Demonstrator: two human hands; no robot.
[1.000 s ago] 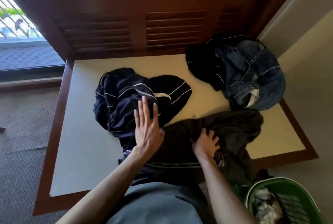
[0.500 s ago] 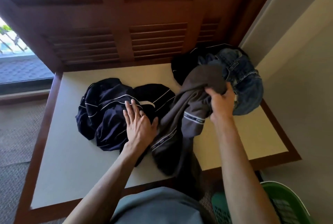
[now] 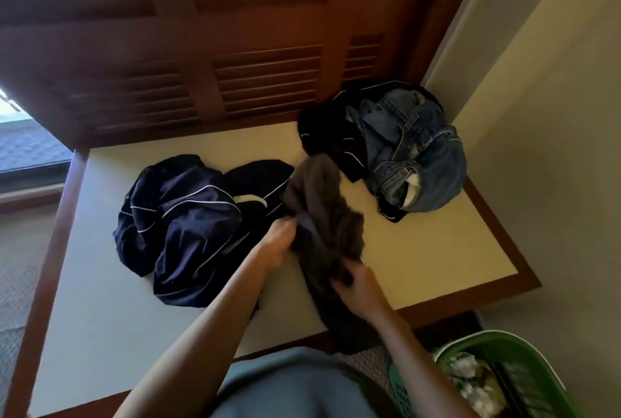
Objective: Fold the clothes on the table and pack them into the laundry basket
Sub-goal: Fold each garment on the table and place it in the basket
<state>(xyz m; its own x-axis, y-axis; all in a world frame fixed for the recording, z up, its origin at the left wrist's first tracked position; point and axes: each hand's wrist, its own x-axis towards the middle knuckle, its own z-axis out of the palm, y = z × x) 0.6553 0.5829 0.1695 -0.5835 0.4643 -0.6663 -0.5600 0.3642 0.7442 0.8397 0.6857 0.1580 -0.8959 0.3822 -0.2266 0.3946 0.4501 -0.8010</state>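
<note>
Green laundry basket (image 3: pixel 524 350) sits on the floor just off the table's (image 3: pixel 84 316) near right corner, something pale inside. Over the table's near edge, both hands now hold a bunched grey-brown garment (image 3: pixel 322 216): the right hand (image 3: pixel 359 286) grips its lower part, and the left hand (image 3: pixel 279 242), which lay flat on the navy jacket (image 3: pixel 188 226) a moment ago, has moved over to grasp it. Folding looks about to start. The jacket lies left-centre; jeans (image 3: pixel 413 152) crumpled at the table's far right corner.
</note>
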